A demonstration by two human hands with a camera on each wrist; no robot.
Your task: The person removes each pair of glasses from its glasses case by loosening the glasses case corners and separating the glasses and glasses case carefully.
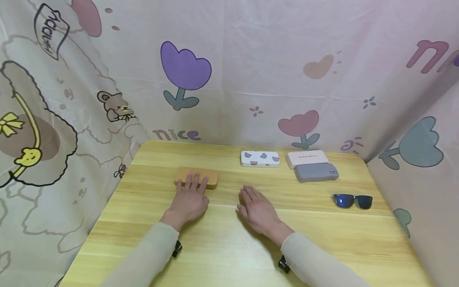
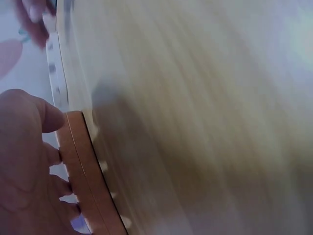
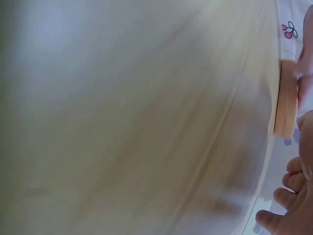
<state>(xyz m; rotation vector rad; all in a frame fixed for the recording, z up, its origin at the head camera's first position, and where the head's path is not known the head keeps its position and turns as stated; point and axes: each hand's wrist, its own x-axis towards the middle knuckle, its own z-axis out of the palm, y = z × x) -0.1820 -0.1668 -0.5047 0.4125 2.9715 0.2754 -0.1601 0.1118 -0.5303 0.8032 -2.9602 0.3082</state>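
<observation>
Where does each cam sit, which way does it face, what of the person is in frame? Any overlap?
Head: on the head, facing forward and down at the wooden table; shows left hand, right hand and both sleeves.
Left wrist: on that wrist, looking along the left hand at the orange glasses case; part of the right hand shows top left.
Right wrist: on that wrist, looking across the table; right hand lower right, part of the left hand upper right.
Shared: both wrist views catch the orange glasses case.
</observation>
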